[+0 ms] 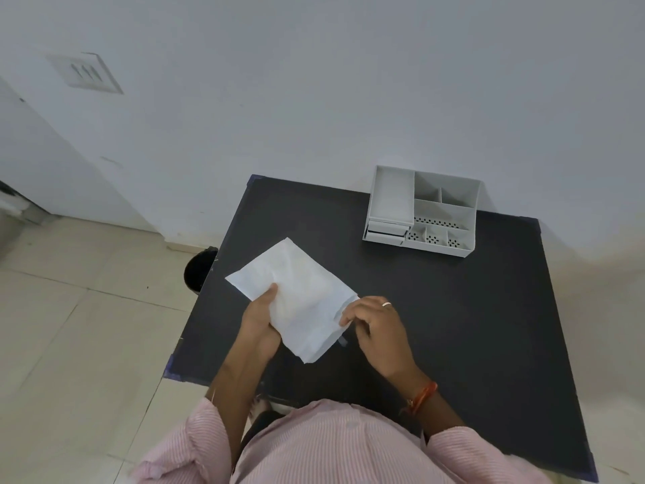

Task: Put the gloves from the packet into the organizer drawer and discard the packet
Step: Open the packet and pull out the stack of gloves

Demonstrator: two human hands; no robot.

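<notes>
A flat white paper packet (300, 295) is held above the near-left part of the black table (453, 326). My left hand (260, 321) grips its lower left edge, thumb on top. My right hand (375, 326) pinches the packet's right edge between thumb and fingers; a ring shows on one finger. No gloves are visible; the packet's contents are hidden. The grey organizer (424, 211) stands at the table's far edge against the wall, with small drawers (385, 232) at its front left, the lowest one slightly pulled out.
A black bin (199, 270) stands on the tiled floor just left of the table's far-left side. The white wall runs behind the table. My pink striped sleeves and torso fill the bottom of the view.
</notes>
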